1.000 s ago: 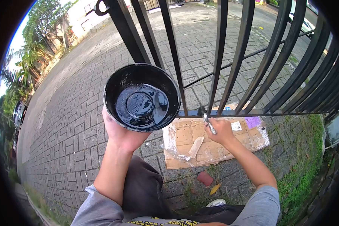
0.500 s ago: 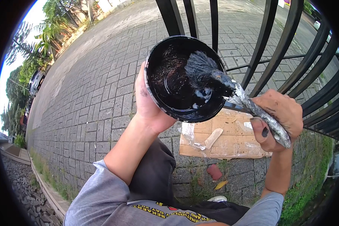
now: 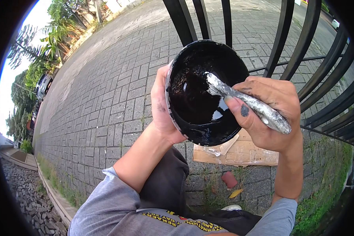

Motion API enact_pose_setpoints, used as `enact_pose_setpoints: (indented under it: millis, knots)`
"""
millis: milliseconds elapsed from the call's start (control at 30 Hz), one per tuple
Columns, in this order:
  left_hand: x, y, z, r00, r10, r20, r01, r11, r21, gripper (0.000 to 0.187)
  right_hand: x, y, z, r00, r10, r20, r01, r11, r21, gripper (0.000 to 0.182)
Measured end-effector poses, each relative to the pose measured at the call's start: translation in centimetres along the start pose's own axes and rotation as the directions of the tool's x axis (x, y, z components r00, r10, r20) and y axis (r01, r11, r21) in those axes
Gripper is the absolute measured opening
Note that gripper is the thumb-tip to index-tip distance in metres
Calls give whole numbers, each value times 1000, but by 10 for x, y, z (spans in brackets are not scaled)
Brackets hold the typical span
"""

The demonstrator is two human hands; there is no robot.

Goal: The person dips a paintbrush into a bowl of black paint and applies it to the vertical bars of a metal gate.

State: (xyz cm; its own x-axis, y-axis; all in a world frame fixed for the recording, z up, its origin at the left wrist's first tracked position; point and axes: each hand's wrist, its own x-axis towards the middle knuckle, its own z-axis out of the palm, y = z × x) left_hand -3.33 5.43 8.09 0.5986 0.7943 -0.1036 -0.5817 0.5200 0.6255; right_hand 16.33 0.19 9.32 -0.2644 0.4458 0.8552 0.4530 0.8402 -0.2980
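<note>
My left hand (image 3: 161,106) is wrapped round the side of a round black paint pot (image 3: 177,124), tilted so its inside faces me. Glossy black paint (image 3: 202,112) lies in the pot, with a drier, speckled patch on one side. In my right hand (image 3: 269,108) is a paintbrush (image 3: 251,103), its handle smeared white and grey. The brush head is down inside the dark pot and its bristles cannot be made out. A dark paint spot marks my right thumb.
Black metal fence bars (image 3: 289,43) rise in front and to the right. A flattened cardboard sheet (image 3: 251,153) lies on the grey paving (image 3: 106,90) below the pot. Close by are a reddish piece (image 3: 229,179) and a yellow leaf (image 3: 236,193). Grass (image 3: 322,188) edges the right.
The paintbrush has gone deeper into the pot, from bristles showing to bristles hidden in the dark paint. My right hand moved left, over the pot's rim; the pot shifted slightly right and down.
</note>
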Motion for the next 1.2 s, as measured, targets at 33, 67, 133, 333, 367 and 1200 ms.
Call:
enact_pose_setpoints:
  millis: [33,67,133,333,367,1200]
  knots:
    - [0,0,-1,1000,-5,30,4,1000,13,55,0,0,-1,1000,-1,14,1,1000,16,16]
    - [0,1,-2,999,-44,24,43,999,16,55,-1,1,-2,1000,-3,27,2,1000,31,16]
    - [2,2,-7,994,-113,-13,113,994,10,55,-2,-2,-4,998,13,63,-15,999,42,19]
    - [8,5,-29,912,-287,292,362,899,-247,63,-11,-8,-31,995,54,80,-52,998,-33,21]
    - [11,5,-29,904,-276,327,371,886,-277,65,-10,-9,-37,995,49,92,-40,995,-94,23]
    - [21,1,-38,864,-241,441,381,887,-261,72,-12,-5,-50,989,-35,143,88,917,-388,46]
